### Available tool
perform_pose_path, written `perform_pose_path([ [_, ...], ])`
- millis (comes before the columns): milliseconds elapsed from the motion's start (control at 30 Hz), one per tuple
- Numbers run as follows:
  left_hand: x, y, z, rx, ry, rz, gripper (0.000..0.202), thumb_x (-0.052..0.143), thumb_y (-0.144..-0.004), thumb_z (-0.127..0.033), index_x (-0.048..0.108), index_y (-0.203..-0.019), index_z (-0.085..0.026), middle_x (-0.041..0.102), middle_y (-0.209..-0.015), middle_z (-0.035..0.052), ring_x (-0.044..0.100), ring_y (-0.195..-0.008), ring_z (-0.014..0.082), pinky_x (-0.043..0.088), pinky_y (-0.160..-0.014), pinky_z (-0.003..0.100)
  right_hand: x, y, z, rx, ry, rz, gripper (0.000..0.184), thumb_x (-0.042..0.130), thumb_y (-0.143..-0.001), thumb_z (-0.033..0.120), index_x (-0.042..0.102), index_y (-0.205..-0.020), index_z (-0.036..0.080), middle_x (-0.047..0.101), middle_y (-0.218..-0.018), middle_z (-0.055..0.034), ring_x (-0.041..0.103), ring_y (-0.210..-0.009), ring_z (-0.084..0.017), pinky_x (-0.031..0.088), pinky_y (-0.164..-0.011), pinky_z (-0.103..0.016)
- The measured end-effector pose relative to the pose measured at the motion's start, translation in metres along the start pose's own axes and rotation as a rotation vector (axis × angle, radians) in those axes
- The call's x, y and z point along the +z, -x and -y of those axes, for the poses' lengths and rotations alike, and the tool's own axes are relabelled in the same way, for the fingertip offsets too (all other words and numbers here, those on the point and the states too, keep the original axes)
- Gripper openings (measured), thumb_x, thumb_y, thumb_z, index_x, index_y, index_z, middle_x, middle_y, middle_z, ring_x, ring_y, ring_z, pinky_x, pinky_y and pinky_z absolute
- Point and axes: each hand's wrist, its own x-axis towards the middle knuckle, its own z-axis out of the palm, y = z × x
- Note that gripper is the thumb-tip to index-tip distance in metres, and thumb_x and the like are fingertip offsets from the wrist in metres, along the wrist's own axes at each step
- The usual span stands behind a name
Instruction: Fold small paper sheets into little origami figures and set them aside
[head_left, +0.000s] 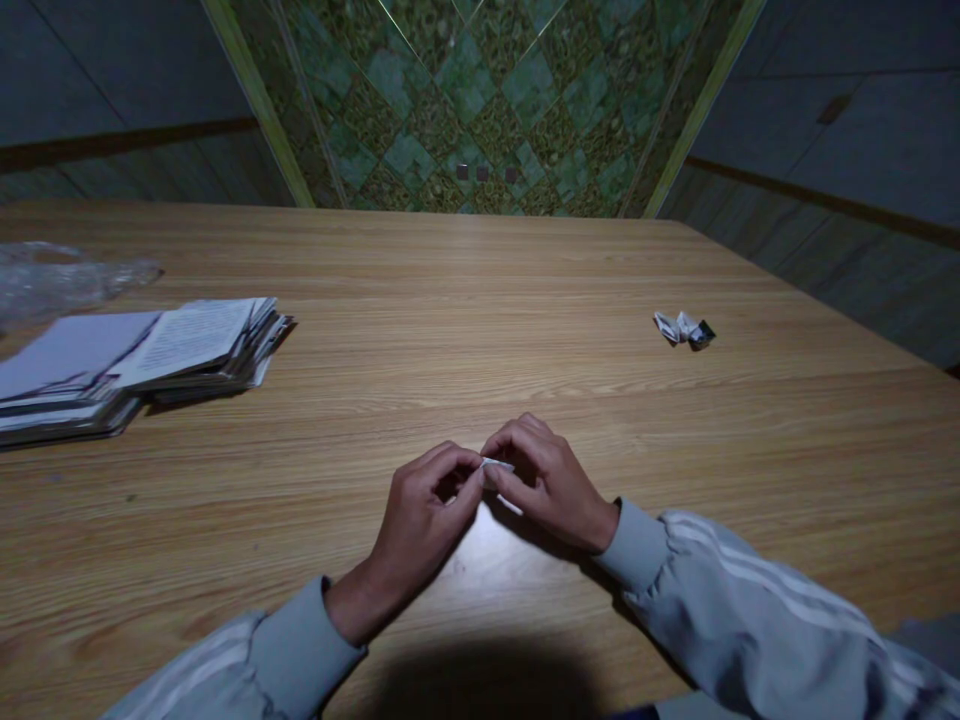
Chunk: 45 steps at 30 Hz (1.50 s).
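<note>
Between my fingertips, just above the tabletop, is a small piece of folded white paper (498,465). My left hand (429,500) pinches its left end between thumb and forefinger. From the other side my right hand (546,478) grips it too, thumb below and fingers curled over the top. Much of the paper is hidden behind the fingers, so its full shape cannot be made out. Both wrists come out of grey sleeves with white stripes.
On the wooden table (465,330), two stacks of printed paper (191,340) lie at the left. A clear plastic bag (67,285) is crumpled behind them. Several small folded paper pieces (682,328) sit at the right. A patterned tiled wall (480,100) borders the far edge.
</note>
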Motion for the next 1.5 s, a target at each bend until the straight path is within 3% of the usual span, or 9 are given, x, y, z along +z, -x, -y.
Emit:
perform_pose_path([
  [167,0.0,-0.001,-0.001,0.01,-0.007,0.008,0.017,0.061,-0.091,-0.024,0.069,-0.078,-0.018,0.067,-0.074,0.0013,0.061,-0.067,0.0141,0.045,-0.063,0.025,0.0,-0.001,0.001,-0.004,0.003,-0.012,0.008,0.063,-0.089,0.017,0.062,-0.081,0.019,0.061,-0.076,-0.0003,0.054,-0.075,-0.016,0.039,-0.071,-0.029],
  [467,-0.001,-0.004,0.0,-0.185,0.192,0.004,0.013,0.064,-0.085,-0.026,0.069,-0.076,-0.017,0.068,-0.073,0.0017,0.061,-0.068,0.0148,0.046,-0.062,0.024,0.003,0.002,-0.002,0.202,-0.22,-0.059,0.009,0.061,-0.091,0.023,0.061,-0.082,0.02,0.061,-0.078,0.0001,0.055,-0.075,-0.015,0.041,-0.068,-0.028],
  [700,-0.002,-0.006,0.002,-0.263,0.239,-0.005,0.016,0.065,-0.082,-0.031,0.069,-0.077,-0.016,0.069,-0.073,0.0035,0.062,-0.067,0.0165,0.046,-0.061,0.026,0.002,0.001,-0.003,0.241,-0.259,-0.086,0.01,0.058,-0.091,0.024,0.058,-0.081,0.02,0.06,-0.078,-0.0001,0.055,-0.073,-0.015,0.042,-0.067,-0.028],
  [800,-0.002,-0.005,0.002,-0.217,0.162,-0.025,0.014,0.063,-0.083,-0.027,0.068,-0.076,-0.017,0.068,-0.072,0.0025,0.06,-0.066,0.0158,0.045,-0.06,0.026,0.0,0.0,-0.004,0.192,-0.168,-0.039,0.009,0.057,-0.091,0.021,0.058,-0.082,0.02,0.06,-0.078,-0.0004,0.054,-0.074,-0.015,0.04,-0.067,-0.028],
  [1000,-0.004,-0.003,-0.005,0.002,-0.033,-0.085,0.012,0.06,-0.086,-0.018,0.063,-0.075,-0.018,0.062,-0.073,0.0002,0.057,-0.068,0.0144,0.043,-0.063,0.026,-0.003,-0.003,-0.002,-0.03,0.104,-0.003,0.009,0.061,-0.087,0.017,0.057,-0.079,0.02,0.057,-0.074,-0.001,0.05,-0.076,-0.017,0.036,-0.07,-0.031],
  [1200,-0.004,-0.003,-0.001,-0.007,0.068,-0.12,0.009,0.063,-0.089,-0.022,0.066,-0.081,-0.02,0.062,-0.083,0.0012,0.059,-0.08,0.016,0.046,-0.073,0.027,0.0,0.002,-0.004,0.221,-0.249,0.094,0.013,0.056,-0.096,0.03,0.057,-0.088,0.02,0.057,-0.075,0.0015,0.051,-0.067,-0.013,0.038,-0.061,-0.026],
  [1333,-0.004,-0.002,0.001,-0.071,0.159,-0.112,0.011,0.065,-0.09,-0.027,0.067,-0.082,-0.02,0.063,-0.083,0.0018,0.061,-0.08,0.0171,0.047,-0.073,0.028,0.004,0.005,-0.01,0.271,-0.459,0.123,0.018,0.055,-0.098,0.038,0.054,-0.092,0.021,0.06,-0.077,0.001,0.056,-0.07,-0.014,0.043,-0.063,-0.027],
  [1500,-0.004,-0.001,0.002,-0.07,0.126,-0.08,0.014,0.063,-0.091,-0.028,0.067,-0.081,-0.019,0.065,-0.08,0.0022,0.062,-0.076,0.0172,0.047,-0.071,0.028,0.003,0.004,-0.009,0.225,-0.294,0.14,0.017,0.054,-0.098,0.036,0.055,-0.09,0.021,0.059,-0.078,0.0005,0.054,-0.072,-0.014,0.041,-0.064,-0.027],
])
